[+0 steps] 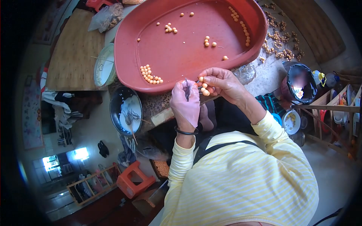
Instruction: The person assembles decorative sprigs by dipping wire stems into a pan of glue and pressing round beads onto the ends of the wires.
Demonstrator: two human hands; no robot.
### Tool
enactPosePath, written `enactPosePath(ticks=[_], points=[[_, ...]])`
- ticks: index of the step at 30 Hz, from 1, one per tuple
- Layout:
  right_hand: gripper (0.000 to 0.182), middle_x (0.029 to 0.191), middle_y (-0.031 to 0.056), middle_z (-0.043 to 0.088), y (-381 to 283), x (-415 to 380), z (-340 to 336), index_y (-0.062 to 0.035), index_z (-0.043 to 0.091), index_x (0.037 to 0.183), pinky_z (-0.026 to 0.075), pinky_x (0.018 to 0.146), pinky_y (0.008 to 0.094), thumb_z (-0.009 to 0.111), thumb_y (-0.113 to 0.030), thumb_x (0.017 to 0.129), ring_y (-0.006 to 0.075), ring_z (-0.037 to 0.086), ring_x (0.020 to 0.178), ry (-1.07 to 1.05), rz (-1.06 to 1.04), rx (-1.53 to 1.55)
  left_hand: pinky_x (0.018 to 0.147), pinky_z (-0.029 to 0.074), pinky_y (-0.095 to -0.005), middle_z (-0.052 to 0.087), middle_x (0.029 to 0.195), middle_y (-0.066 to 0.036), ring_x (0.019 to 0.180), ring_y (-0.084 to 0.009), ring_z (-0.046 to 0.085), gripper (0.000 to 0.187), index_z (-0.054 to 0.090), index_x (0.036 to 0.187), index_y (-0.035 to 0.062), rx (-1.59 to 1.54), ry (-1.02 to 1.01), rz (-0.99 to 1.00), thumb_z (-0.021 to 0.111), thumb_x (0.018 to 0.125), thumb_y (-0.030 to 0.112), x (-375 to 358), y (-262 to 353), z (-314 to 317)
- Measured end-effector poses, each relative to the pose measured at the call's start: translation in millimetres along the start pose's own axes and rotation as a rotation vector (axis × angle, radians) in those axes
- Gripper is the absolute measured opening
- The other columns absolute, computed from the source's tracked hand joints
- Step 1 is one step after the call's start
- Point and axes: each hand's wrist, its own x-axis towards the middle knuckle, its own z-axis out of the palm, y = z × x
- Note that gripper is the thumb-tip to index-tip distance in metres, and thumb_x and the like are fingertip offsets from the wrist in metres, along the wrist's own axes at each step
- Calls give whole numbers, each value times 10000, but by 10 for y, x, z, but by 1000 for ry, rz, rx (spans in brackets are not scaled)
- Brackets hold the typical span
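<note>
My left hand, in a thin pinkish glove with a black band at the wrist, is closed in a pinch. Something thin and dark shows between its fingers, too small to name. Close beside it, my right hand has thumb and fingers closed on a short cluster of orange beads. Both hands meet just off the near rim of a large red plastic tub. Inside the tub, loose orange beads gather at the near left, with others scattered and more along the right wall.
Left of the tub stand a black pan with white paste and thin sticks, and a pale basin. Beaded stems lie at the right, near a black-lined bin. An orange stool stands at the lower left.
</note>
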Motion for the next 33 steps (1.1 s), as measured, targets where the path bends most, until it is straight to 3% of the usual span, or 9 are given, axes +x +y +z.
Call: enactPosePath(ticks=[8,13,18,28,33], points=[[128,777,50,660,-8,-5,36,-17,637,979,399,474,122,644,-64,861,40,554,553,26,-3,-45,636,492,-347,640,801,-111,653,-257,592,141,592,911,15,18,-6,11,644,782,39,19,-3,-25],[123,779,48,661,-29,-17,65,-25,642,970,397,483,122,650,-67,855,39,546,562,52,-18,-160,629,488,-302,654,795,-90,646,-201,579,110,608,889,5,33,-25,30,644,788,32,38,-25,-60],[134,774,48,653,-21,-26,91,-20,634,980,453,499,133,653,-49,851,56,575,588,48,-44,-279,615,483,-298,643,776,-85,629,-194,565,107,606,883,6,65,-67,67,643,784,27,55,-79,-111],[113,749,27,645,43,-91,173,-31,651,966,467,514,137,651,-81,864,47,573,594,87,-122,-398,546,446,-251,608,736,-50,588,-128,516,51,595,870,11,-39,-118,-39,605,825,33,-32,-228,-83],[111,728,21,640,-6,-105,175,-23,657,961,473,512,144,647,-84,869,48,570,592,105,-75,-419,590,478,-310,627,759,-112,614,-205,552,107,586,878,-4,-170,-141,-232,633,795,43,-65,-319,-23]])
